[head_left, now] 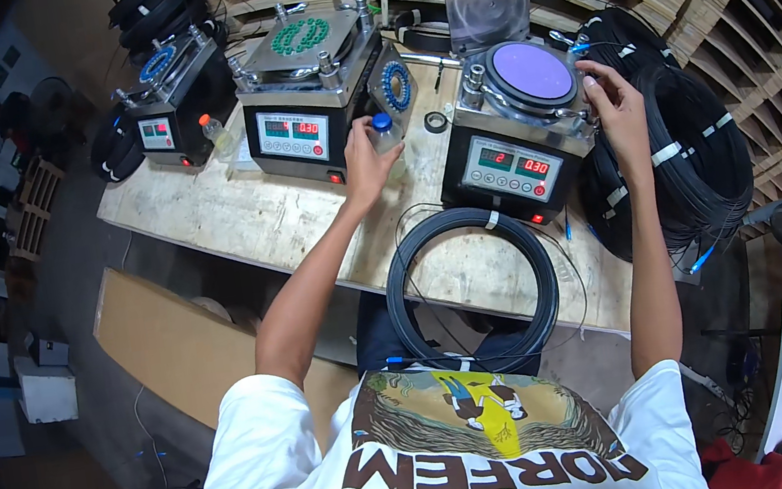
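Note:
My left hand (366, 164) is closed around a small clear bottle with a blue cap (382, 122), upright just left of the nearest polishing machine (516, 170). On top of that machine lies a round purple polishing disc (532, 72), uncovered. My right hand (618, 109) is at the machine's right edge, beside the disc, thumb and fingers bent together; what they pinch there, if anything, I cannot make out. A blue-tipped connector (578, 47) shows just above those fingers. In front of the machine rests a coil of black cable (547, 287), overhanging the bench's near edge.
Two more polishing machines (294, 137) with round fixtures stand to the left. An orange-capped bottle (215, 132) sits between them. Behind the nearest machine a square plate (488, 2) stands upright. Large black cable coils (689, 139) crowd the right; a roll of black tape (435, 121) lies mid-bench.

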The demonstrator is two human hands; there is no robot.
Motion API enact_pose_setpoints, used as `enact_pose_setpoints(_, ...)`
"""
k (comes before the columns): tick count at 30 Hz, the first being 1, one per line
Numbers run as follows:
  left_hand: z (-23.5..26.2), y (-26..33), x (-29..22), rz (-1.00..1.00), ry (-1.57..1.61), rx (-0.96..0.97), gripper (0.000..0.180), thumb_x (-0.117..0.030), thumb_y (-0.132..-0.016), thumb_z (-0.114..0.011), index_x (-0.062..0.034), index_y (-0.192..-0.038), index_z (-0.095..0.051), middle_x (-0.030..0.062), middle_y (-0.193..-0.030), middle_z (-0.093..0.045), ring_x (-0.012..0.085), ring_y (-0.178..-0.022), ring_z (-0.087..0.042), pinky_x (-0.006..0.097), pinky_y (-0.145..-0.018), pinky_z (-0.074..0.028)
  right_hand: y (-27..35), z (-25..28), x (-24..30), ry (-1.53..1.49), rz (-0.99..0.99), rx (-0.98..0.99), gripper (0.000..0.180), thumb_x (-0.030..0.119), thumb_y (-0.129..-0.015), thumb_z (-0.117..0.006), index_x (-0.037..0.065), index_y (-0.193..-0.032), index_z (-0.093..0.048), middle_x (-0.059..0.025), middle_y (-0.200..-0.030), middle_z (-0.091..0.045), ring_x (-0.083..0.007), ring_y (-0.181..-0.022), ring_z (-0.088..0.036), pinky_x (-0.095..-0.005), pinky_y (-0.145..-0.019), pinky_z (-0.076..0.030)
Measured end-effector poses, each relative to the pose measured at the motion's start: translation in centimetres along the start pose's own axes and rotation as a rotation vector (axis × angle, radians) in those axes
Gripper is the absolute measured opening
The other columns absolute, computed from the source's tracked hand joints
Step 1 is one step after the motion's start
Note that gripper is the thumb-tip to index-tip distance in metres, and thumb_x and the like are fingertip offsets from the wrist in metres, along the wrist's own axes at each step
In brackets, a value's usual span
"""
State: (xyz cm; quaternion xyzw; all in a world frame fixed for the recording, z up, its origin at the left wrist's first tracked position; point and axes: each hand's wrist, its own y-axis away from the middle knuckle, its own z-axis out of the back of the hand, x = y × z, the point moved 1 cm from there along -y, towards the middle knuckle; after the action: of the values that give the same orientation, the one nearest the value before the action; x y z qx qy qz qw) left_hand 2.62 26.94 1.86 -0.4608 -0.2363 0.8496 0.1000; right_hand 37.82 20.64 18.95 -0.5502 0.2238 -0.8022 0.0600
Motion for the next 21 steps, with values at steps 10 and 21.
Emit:
enact_pose_setpoints(10,0.1,-1.1,-3.6,-0.182,0.091,-0.064,0.060,-0.017,-0.086,-0.077,0.0004,-0.134,-0.046,0.0211,-0.126,-0.055,0.0351,-0.108,-0.058,0.041,-0.094,-0.048,-2.4,0.4,1.1,0.017,-0.027,0.047,0.021,0.012,-0.097,-0.061,0.000,-0.112,-0.070,0.0070,-0.072,-0.052,-0.0022,-0.064,-0.042,-0.0203,-0.057,-0.034)
enact_pose_setpoints(21,-5.8,-18.1,-9.3,-0.131,0.446,0.362,0.042,-0.021,-0.087,-0.078,0.0004,-0.121,-0.065,0.0086,-0.093,-0.074,0.0130,-0.081,-0.069,0.029,-0.074,-0.056,-17.3,-2.7,2.7,0.102,0.053,0.212,0.028,0.015,-0.094,-0.061,0.001,-0.117,-0.070,-0.0036,-0.077,-0.067,-0.0068,-0.064,-0.057,-0.0230,-0.057,-0.046)
